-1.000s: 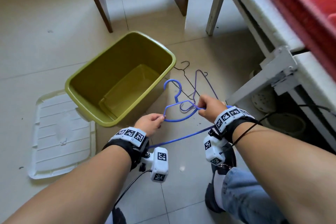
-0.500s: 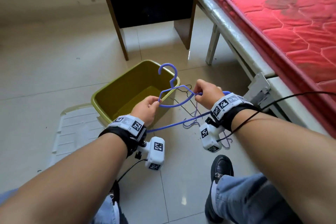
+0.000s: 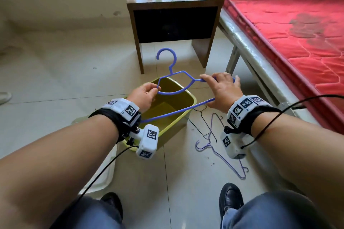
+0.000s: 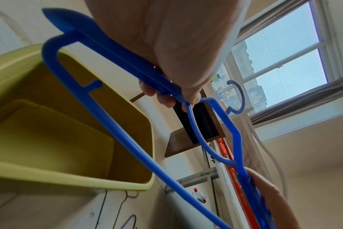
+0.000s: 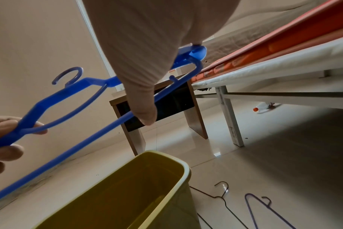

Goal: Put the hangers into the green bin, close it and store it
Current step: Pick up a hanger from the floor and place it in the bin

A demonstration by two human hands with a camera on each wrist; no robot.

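A blue plastic hanger (image 3: 174, 93) hangs in the air over the open green bin (image 3: 193, 100), hook pointing away from me. My left hand (image 3: 152, 91) pinches its left shoulder, and my right hand (image 3: 210, 89) grips its right end, fingers over the top arm and thumb at the bottom bar. The left wrist view shows the hanger (image 4: 116, 124) crossing above the empty bin (image 4: 49, 139). From the right wrist, the hanger (image 5: 88, 139) runs over the bin (image 5: 147, 186). A purple wire hanger (image 3: 214, 147) and a black wire hanger (image 3: 202, 122) lie on the floor right of the bin.
The bin's white lid (image 3: 104, 173) lies on the floor at its left, partly hidden by my left arm. A wooden side table (image 3: 175, 15) with glasses on it stands behind the bin. A bed with a red mattress (image 3: 288, 33) runs along the right. My shoes (image 3: 230, 199) are near the bottom.
Both hands have lifted the blue hanger higher and farther forward, from beside the bin to over its opening. My view has tilted up, showing the table top and bed.
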